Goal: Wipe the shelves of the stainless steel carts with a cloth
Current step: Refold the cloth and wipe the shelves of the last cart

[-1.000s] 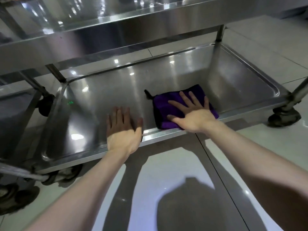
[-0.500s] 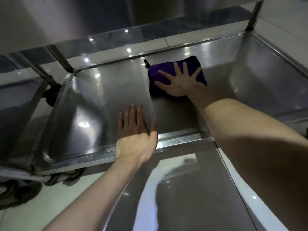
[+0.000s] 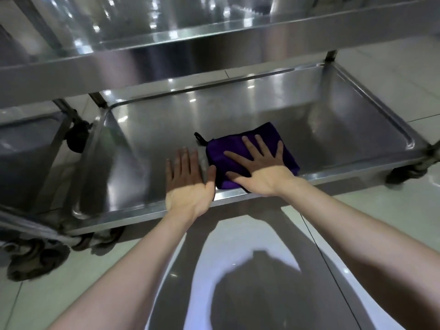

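From the head view, the bottom shelf (image 3: 321,129) of the steel cart is a shallow tray with a raised rim all round and rounded corners. The purple cloth (image 3: 220,166) lies folded on it in the near half, a little right of the middle. Its near edge sits against the near rim, and a small dark loop (image 3: 198,136) sticks out at its far left corner.

The right hand (image 3: 259,167) lies flat on top of the cloth with fingers straight and fanned apart, pressing rather than gripping. The heel of the palm reaches the near rim. The left hand (image 3: 188,184) rests palm down on bare steel just left of the cloth, fingers straight and close together, with its wrist over the near rim. Its thumb lies just beside the cloth's left edge; whether they touch cannot be told.

Bare shelf runs left from the left hand to the curved left corner. It also runs from the cloth away to the far rim, and right of the cloth to the right rim. The upper shelf (image 3: 190,51) hangs over the far part of the tray, carried by a post (image 3: 331,55) at the far right corner.

A second cart (image 3: 28,148) stands close at the left, a dark caster (image 3: 78,139) between the two. Another caster (image 3: 409,172) shows at the right end, and more wheels (image 3: 35,258) at the near left. Glossy floor tiles (image 3: 357,210) lie near of the rim.
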